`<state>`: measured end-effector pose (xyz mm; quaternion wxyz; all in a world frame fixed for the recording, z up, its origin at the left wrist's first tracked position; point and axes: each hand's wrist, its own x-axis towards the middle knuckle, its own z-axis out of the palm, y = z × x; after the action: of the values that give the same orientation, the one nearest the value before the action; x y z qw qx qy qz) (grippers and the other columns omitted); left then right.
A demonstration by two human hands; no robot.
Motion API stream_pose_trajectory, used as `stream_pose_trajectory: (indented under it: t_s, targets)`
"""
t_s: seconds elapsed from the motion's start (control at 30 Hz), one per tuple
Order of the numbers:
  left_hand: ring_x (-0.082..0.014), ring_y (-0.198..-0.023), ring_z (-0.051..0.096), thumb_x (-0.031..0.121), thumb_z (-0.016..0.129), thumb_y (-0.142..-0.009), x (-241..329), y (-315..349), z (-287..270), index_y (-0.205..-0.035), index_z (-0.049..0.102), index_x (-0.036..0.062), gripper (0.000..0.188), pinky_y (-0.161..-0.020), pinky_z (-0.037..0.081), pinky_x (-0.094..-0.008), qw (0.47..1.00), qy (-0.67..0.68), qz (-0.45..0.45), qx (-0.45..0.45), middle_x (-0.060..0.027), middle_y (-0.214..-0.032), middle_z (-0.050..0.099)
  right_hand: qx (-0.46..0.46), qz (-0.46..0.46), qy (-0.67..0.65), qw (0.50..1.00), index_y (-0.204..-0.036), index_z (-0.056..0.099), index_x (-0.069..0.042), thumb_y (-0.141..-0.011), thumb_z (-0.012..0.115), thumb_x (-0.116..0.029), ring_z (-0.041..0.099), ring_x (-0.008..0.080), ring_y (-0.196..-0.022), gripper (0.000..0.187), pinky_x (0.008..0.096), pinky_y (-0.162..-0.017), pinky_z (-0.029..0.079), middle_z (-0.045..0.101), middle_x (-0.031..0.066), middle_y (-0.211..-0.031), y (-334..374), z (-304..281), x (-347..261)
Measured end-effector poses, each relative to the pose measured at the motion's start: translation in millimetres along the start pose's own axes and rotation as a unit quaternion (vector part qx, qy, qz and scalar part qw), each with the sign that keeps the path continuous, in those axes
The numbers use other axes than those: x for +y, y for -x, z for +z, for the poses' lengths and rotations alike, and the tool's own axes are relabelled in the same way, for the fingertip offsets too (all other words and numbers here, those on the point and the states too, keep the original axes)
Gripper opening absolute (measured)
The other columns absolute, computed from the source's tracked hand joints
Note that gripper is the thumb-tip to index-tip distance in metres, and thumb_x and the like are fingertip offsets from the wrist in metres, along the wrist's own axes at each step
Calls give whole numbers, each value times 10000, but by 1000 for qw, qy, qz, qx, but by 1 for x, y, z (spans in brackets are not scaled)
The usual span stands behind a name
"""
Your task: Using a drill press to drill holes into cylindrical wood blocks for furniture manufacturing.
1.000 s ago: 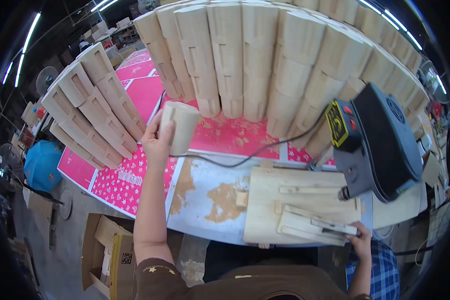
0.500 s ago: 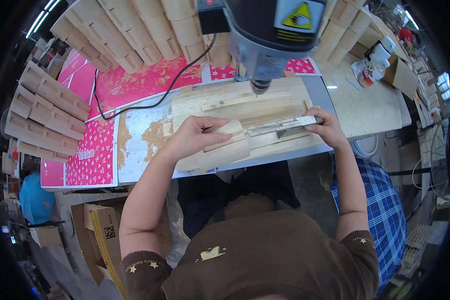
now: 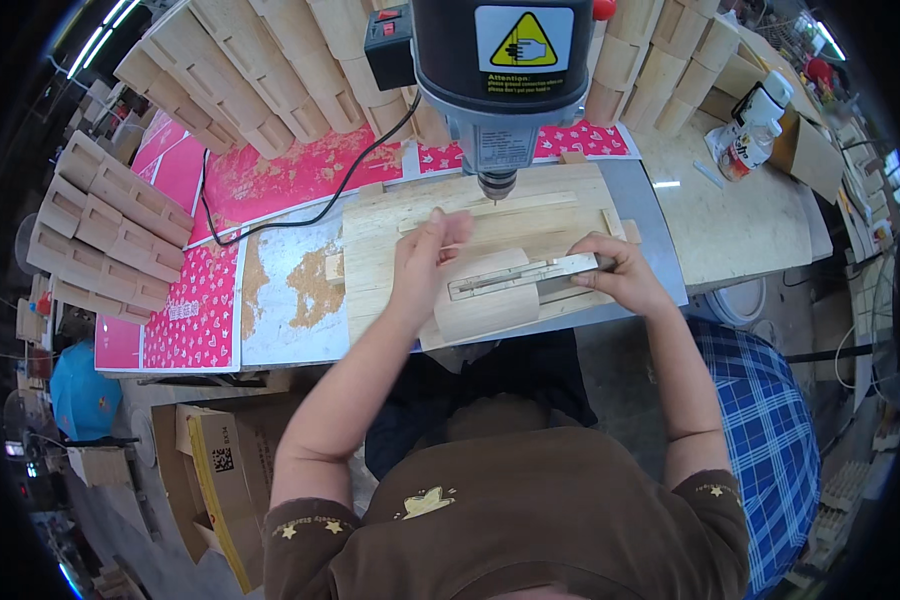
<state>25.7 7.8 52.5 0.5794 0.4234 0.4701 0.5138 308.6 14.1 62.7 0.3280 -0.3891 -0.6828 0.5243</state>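
My right hand [image 3: 620, 275] is closed round the right end of a long, narrow, slotted pale-grey strip [image 3: 530, 273]. The strip lies across a rounded light-wood block [image 3: 487, 312], over its recess. Just left of the block's far side, my left hand [image 3: 425, 255] is raised with its fingers apart and slightly blurred; nothing shows in it. Below both hands is a wide wooden board [image 3: 378, 225] with strips fixed on it. A drill press [image 3: 500, 110] stands beyond, its chuck and thin bit [image 3: 496, 187] above the board, apart from the block.
Rounded wooden blocks with recesses [image 3: 270, 70] are stacked behind, and more [image 3: 110, 235] stand at the left. A black cable [image 3: 340, 190] crosses the pink, sawdust-strewn covering [image 3: 280, 180]. Bottles [image 3: 755, 140] stand at the right. An opened cardboard box [image 3: 220, 470] sits below the table.
My left hand has let go of the wooden block and lifted away toward the drill. With my right hand, the strip has moved left and nearer, onto the block.
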Motion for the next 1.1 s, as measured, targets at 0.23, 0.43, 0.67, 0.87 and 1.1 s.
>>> stream_pose_trajectory:
  t_s: [0.23,0.43,0.67,0.87,1.1]
  targets:
    - [-152,-785,496,268,408,-950,-27,19,0,-991,557,11,300,-713,390,-282,953,-79,184,226,-37,-819,537,72,-61,108,990,-942,618,-26,-702,696,12,531,131,-847,255,249,-763,416,561,20,-849,1,7,2]
    - [-215,-894,479,308,665,-775,-42,41,7,-1170,515,33,504,-751,364,-321,909,-273,303,91,-74,-932,504,141,-53,111,982,-946,612,-30,-713,690,4,508,128,-829,249,242,-749,404,543,13,-855,-26,-7,12]
    - [-240,-972,490,254,795,-588,-36,22,-22,-1166,553,85,649,-888,287,-392,826,-501,236,103,-69,-1065,541,113,-65,95,987,-1013,583,-41,-732,678,12,497,131,-884,301,248,-799,390,531,16,-901,-58,-3,21]
    - [-207,-902,500,269,802,-552,-42,6,-38,-1120,586,123,625,-850,271,-394,844,-481,231,54,-10,-814,542,79,-71,124,987,-1097,531,-52,-774,669,-79,488,146,-951,353,263,-845,384,520,27,-973,-60,2,5]
    - [-190,-812,510,221,800,-556,-41,7,-38,-1066,618,141,548,-844,261,-371,853,-463,234,47,8,-756,518,185,-176,157,954,-1320,407,-61,-901,518,-238,465,172,-1129,468,342,-931,389,487,78,-1216,-98,-55,-98]
